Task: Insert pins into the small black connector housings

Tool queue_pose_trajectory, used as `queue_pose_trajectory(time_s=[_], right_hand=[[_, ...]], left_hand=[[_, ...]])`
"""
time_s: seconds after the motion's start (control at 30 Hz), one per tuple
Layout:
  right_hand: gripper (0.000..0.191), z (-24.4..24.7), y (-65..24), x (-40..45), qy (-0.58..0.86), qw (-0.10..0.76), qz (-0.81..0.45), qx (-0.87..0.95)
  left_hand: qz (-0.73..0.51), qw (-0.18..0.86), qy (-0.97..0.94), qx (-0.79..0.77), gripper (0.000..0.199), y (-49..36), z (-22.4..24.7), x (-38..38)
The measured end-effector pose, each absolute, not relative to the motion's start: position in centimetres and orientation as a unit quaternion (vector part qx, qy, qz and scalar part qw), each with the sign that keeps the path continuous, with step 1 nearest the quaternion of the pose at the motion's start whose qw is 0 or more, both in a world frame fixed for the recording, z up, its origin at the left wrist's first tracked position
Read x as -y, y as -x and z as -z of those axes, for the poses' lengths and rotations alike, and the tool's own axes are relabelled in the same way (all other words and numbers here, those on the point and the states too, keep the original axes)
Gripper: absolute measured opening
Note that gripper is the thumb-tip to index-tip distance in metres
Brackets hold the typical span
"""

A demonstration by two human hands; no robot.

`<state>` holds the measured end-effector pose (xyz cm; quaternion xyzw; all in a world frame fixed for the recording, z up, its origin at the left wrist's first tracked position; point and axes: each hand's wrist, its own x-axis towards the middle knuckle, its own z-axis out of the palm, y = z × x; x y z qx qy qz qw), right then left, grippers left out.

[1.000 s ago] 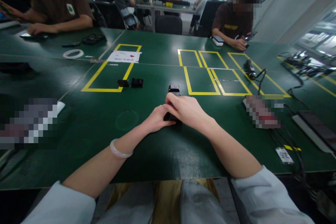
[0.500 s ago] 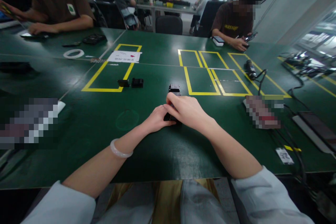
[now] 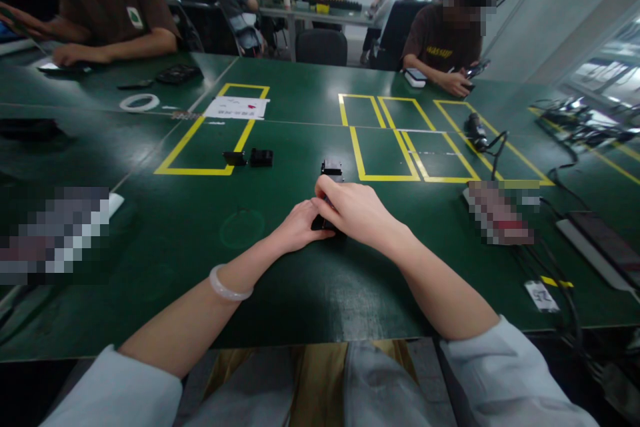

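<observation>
A small black device-like part (image 3: 331, 168) lies on the green tabletop in front of me, its far end showing past my fingers and the rest mostly covered. My left hand (image 3: 299, 225) grips its near left side, thumb low and fingers along the edge. Over its top bends my right hand (image 3: 357, 210), fingers curled and pressed down on it; whether they pinch some smaller piece is hidden. Two more small black pieces, an upright one (image 3: 235, 158) and a flat block (image 3: 261, 158), sit farther off to the left.
Yellow tape outlines (image 3: 390, 178) mark the green table (image 3: 280, 307). A white tape roll (image 3: 139, 103) and a paper label (image 3: 237, 108) lie at the left. Cables, a black cylindrical device (image 3: 476, 132) and a blurred-out box (image 3: 500, 213) are at the right. Other people sit across the table.
Almost nothing differs. Both hands stay on the black part in the same pose, and the pieces on the table have not moved.
</observation>
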<state>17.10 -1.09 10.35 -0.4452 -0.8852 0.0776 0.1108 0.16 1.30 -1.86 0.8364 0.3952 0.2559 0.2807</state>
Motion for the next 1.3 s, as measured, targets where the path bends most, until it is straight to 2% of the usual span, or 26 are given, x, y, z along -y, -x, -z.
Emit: queue_pose_trajectory(time_s=[0.3, 1.3], right_hand=[[0.020, -10.12, -17.02, 1.02, 0.454, 0.110, -0.073, 0.881], [0.018, -10.11, -17.02, 1.09, 0.451, 0.112, -0.076, 0.882]], left_hand=[[-0.257, 0.274, -0.839, -0.394, 0.060, -0.26, 1.86, -1.48], [-0.260, 0.281, -0.835, -0.395, 0.057, -0.28, 1.77, -1.29]])
